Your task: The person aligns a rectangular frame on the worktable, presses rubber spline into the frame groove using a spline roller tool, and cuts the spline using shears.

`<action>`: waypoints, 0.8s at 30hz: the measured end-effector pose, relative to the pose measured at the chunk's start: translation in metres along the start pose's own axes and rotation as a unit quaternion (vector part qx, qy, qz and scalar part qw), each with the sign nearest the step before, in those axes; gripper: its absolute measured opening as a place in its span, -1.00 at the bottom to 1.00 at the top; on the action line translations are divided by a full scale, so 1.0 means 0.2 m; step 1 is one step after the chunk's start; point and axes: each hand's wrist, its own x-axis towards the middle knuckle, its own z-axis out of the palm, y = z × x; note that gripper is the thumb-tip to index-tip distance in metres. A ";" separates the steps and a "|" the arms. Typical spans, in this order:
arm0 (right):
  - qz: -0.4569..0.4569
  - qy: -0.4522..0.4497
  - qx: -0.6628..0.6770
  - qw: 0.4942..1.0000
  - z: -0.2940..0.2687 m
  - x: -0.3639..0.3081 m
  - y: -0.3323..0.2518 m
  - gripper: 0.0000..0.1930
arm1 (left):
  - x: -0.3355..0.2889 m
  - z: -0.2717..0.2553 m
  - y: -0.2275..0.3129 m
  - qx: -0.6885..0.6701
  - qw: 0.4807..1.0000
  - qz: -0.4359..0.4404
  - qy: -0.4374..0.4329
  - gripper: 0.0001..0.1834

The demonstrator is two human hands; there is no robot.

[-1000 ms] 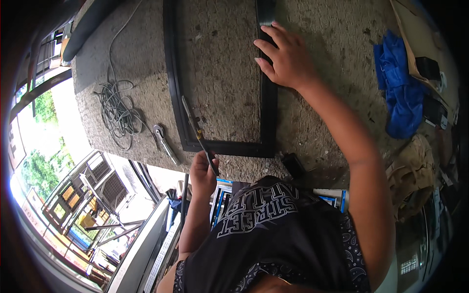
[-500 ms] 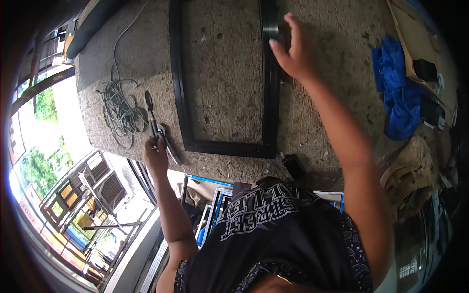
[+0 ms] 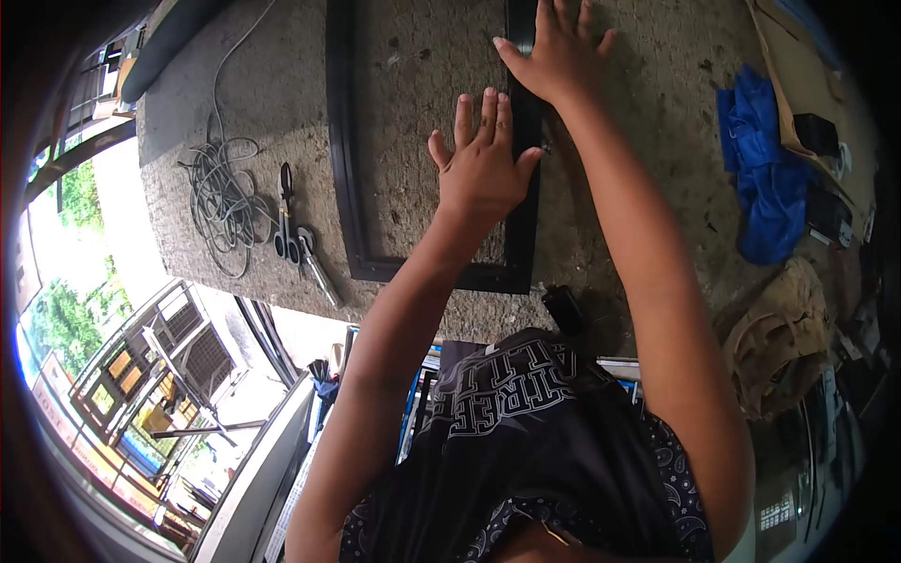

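Observation:
A black rectangular frame lies on the worn, carpet-like table top, its far end running out of view. Fingers spread, my left hand is over the frame's right part, near the right bar; whether it touches cannot be told. Further off, my right hand is at the same bar, fingers apart, thumb reaching across it. Neither hand holds anything. Left of the frame lie black-handled scissors and, against them, a metal hand tool with a round head.
A tangled grey cord lies left of the scissors. A small black object sits by the near table edge. Blue cloth, cardboard and a brown crumpled bag are on the right.
My left hand has let go of the scissors, which now lie on the table, and has moved right over the frame. My right hand has shifted slightly farther away along the bar.

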 end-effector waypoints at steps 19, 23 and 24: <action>-0.013 -0.005 -0.027 1.000 0.06 0.02 0.04 -0.07 | -0.08 0.02 -0.01 -0.053 0.997 -0.017 0.058 -0.41; -0.017 -0.005 -0.025 1.000 0.07 0.04 0.03 -0.07 | -0.09 0.05 -0.04 -0.061 0.994 -0.008 0.085 -0.44; -0.017 -0.005 -0.025 1.000 0.07 0.03 0.04 -0.07 | -0.08 0.03 -0.03 -0.058 0.996 -0.008 0.063 -0.43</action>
